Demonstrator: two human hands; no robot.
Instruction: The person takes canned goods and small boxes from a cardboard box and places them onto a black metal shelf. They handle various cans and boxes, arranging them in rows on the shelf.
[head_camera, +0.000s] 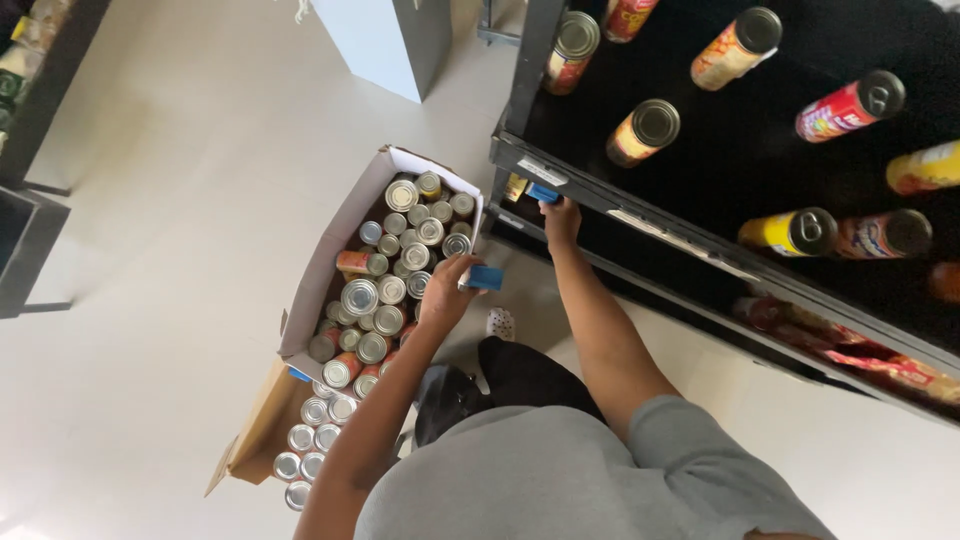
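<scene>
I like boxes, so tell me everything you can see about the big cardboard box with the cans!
The cardboard box sits open on the pale floor, white outside and brown inside, its flaps folded outward. It looks long and narrow and is packed with upright cans, silver tops showing. The left hand, holding a small blue item, hovers at its right edge.

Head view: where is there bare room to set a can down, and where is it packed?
The black shelf has wide gaps between its scattered cans. The pale floor left of the cardboard box is bare. The box itself is packed with cans. The left hand holds a blue item beside the box; the right hand holds a blue tag at the shelf edge.
</scene>
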